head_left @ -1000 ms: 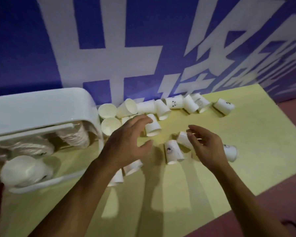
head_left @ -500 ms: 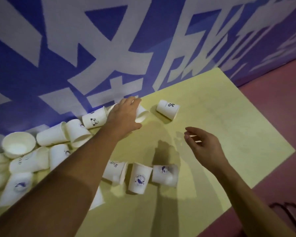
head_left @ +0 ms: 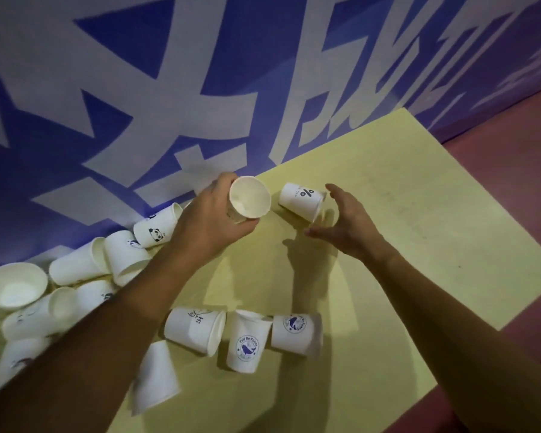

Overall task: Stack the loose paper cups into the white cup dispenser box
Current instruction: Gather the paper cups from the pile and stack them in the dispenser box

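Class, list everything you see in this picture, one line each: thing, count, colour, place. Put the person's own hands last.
table: one, pale yellow, centre and right
banner: one, blue with white characters, behind the table
floor: dull red, right
held cup: one, white, gripped above the table's far edge
percent-sign cup: one, white with black print, on its side, far table
panda cup: one, white, on its side by the banner
front cups: three, white with dark prints, table front
plain cup: one, white, front left
cup pile: several, count unclear, white, left by the banner
left hand: one, grips held cup
right hand: one, fingers open beside percent-sign cup
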Motion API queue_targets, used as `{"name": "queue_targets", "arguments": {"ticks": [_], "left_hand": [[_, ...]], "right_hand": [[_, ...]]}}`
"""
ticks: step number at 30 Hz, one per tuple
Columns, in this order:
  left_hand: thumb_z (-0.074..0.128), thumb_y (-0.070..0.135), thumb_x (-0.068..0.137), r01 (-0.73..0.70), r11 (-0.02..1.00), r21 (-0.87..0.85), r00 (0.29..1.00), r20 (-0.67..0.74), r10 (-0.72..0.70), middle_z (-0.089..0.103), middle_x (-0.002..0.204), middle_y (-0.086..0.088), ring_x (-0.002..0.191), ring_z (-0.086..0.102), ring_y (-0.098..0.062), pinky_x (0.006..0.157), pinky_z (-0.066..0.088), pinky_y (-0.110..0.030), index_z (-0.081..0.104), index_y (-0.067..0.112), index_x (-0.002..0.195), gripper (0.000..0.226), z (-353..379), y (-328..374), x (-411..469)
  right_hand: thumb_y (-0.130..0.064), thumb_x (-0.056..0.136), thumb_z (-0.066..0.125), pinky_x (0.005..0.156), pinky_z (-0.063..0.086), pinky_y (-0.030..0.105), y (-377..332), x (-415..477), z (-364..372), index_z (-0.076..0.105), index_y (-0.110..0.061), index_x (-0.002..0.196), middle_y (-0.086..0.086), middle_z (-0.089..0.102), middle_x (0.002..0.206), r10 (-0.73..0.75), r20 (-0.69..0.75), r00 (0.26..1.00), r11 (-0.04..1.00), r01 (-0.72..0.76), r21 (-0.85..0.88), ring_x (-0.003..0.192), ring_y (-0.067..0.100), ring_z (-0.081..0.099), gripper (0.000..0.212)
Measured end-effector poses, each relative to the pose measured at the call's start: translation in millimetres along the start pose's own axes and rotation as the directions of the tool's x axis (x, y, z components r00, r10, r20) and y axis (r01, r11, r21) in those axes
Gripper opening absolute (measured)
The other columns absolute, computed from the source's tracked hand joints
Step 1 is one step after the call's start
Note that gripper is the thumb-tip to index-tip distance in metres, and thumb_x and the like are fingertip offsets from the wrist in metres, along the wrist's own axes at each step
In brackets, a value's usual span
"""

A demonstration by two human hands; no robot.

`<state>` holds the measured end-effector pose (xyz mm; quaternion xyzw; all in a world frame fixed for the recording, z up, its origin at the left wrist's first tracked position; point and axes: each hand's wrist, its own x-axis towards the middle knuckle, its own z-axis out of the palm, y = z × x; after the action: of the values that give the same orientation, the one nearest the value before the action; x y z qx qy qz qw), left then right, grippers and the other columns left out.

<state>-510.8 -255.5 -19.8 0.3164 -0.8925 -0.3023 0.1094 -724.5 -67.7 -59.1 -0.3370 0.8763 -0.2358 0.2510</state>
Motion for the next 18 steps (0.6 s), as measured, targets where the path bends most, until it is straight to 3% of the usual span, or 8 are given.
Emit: {"name": "queue_targets", "arguments": {"ticks": [2, 5, 9, 13, 16, 18], "left_hand": [[0.089, 0.047, 0.076, 0.104, 0.962, -0.251, 0.987, -0.091, -0.131, 0.06, 0.121, 0.012, 0.103, 0.058, -0.009, 0.077, 0.048, -0.025, 0.045, 0.031, 0.133, 0.074, -12, 5, -28], [0.088, 0.047, 0.075, 0.097, 0.898, -0.428, 0.971, -0.155, -0.179, 0.058, 0.121, 0.028, 0.108, 0.06, 0.003, 0.081, 0.051, -0.011, 0.047, 0.035, 0.134, 0.073, -33, 0, -77], [0.083, 0.055, 0.065, 0.132, 0.869, -0.478, 0.943, -0.21, -0.258, 0.059, 0.123, 0.03, 0.112, 0.062, 0.0, 0.089, 0.055, -0.022, 0.05, 0.035, 0.134, 0.079, -68, -26, -132], [0.088, 0.049, 0.066, 0.086, 0.883, -0.462, 0.935, -0.269, -0.232, 0.059, 0.118, 0.038, 0.108, 0.059, 0.01, 0.084, 0.046, -0.005, 0.052, 0.042, 0.127, 0.071, -110, -56, -189], [0.087, 0.063, 0.069, 0.042, 0.871, -0.49, 0.937, -0.285, -0.205, 0.065, 0.123, 0.029, 0.113, 0.063, -0.001, 0.09, 0.05, -0.012, 0.053, 0.053, 0.127, 0.068, -143, -82, -241], [0.081, 0.072, 0.07, 0.023, 0.857, -0.515, 0.931, -0.302, -0.207, 0.066, 0.13, 0.02, 0.121, 0.064, -0.012, 0.097, 0.053, -0.026, 0.055, 0.047, 0.133, 0.072, -162, -102, -282]], "right_hand": [[-0.043, 0.067, 0.095, 0.113, 0.039, 0.044, -3, 11, 12, 0.032, -0.02, 0.158, 0.008, 0.047, 0.153, -0.001, -0.008, 1.0, 1.0, 0.001, 0.02, 0.139, 0.03, 0.043, 0.113], [-0.038, 0.072, 0.091, 0.103, 0.048, 0.044, -6, 16, 27, 0.039, -0.016, 0.151, 0.009, 0.056, 0.142, 0.015, -0.088, 0.996, 0.999, -0.011, 0.037, 0.129, 0.031, 0.053, 0.097], [-0.03, 0.077, 0.089, 0.094, 0.053, 0.042, -19, -5, 31, 0.041, -0.011, 0.146, 0.009, 0.057, 0.139, -0.008, -0.219, 0.976, 0.995, 0.03, 0.098, 0.122, 0.027, 0.058, 0.086], [-0.038, 0.072, 0.092, 0.08, 0.06, 0.036, -56, -47, 24, 0.049, -0.018, 0.137, 0.006, 0.058, 0.131, -0.13, -0.331, 0.935, 0.975, 0.181, 0.128, 0.106, 0.025, 0.066, 0.08], [-0.042, 0.072, 0.091, 0.074, 0.056, 0.022, -119, -94, 28, 0.054, -0.02, 0.137, 0.001, 0.058, 0.13, -0.245, -0.354, 0.903, 0.953, 0.292, 0.085, 0.103, 0.018, 0.062, 0.078], [-0.046, 0.071, 0.089, 0.071, 0.049, 0.009, -168, -132, 42, 0.054, -0.021, 0.139, -0.004, 0.056, 0.129, -0.325, -0.334, 0.885, 0.927, 0.368, 0.072, 0.101, 0.008, 0.058, 0.08]]}}
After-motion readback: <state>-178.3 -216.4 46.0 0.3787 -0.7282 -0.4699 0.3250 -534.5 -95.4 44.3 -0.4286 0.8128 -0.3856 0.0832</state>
